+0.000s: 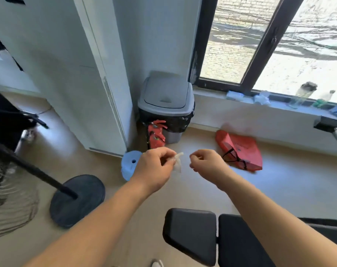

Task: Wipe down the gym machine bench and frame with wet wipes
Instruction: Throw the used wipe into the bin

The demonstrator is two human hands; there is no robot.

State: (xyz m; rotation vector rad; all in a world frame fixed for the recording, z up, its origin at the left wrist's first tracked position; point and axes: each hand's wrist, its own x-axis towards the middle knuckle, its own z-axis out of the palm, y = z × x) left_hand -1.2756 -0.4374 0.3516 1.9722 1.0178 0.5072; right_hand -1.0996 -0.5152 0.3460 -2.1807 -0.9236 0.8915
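At the left edge of the floor stands a fan [8, 199], its wire grille blurred. Just right of it a black pole slants down to a round dark base [77, 201] resting flat on the floor. Behind these rises a tall white cabinet [71, 78]. At its foot a pale blue roll [129, 165] lies on the floor, partly hidden by the left wrist. In the far corner of the floor, between the cabinet and the window wall, a grey bin [166, 101] with a black liner has its lid down, and two red fire extinguishers [156, 135] lean against its front.

The left hand [154, 168] is held out over the floor in front of the bin, fingers curled, thumb and fingertips pinching a small crumpled wet wipe [178, 163] that hangs from its right side. The right hand [208, 164] is level with it and just beside the wipe, apart from it by a narrow gap. Its fingers are curled in with the thumb tip against the forefinger, and nothing shows between them.

Further right a red bag [240, 149] with black handles lies flat near the far edge of the floor, below the windowsill [279, 105], which carries two bottles [306, 92] and some blurred small items. At the near edge of the floor the bench [190, 234] shows two black pads side by side, below the right forearm. Neither hand touches it.
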